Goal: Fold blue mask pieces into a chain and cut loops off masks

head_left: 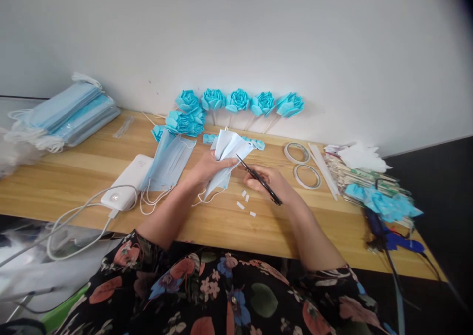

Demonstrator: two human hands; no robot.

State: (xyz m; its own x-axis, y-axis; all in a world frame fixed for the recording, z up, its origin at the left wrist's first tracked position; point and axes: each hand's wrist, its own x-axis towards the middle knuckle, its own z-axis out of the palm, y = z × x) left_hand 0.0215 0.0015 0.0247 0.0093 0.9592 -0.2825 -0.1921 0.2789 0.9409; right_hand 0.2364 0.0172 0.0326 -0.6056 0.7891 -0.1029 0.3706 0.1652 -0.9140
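Observation:
My left hand [211,168] is closed on a pale blue face mask [231,145], thumb across its front, holding it partly folded and raised over the table. White ear loops hang below the hand. In my right hand [269,178] is a pair of black scissors [263,180], the narrow tip pointing up and left to the mask's right edge. Whether the blades touch the mask is hard to tell. Small white cut pieces [240,205] lie on the wood beneath. More masks [173,160] rest just left of my left hand.
Blue folded roses [237,100] on sticks lean along the wall. A white power bank [127,181] with a cable and a mask stack [70,113] are left. Tape rolls [307,176], white strips [323,171], paper scraps and a blue-handled tool [402,241] lie right on the wooden table [266,236].

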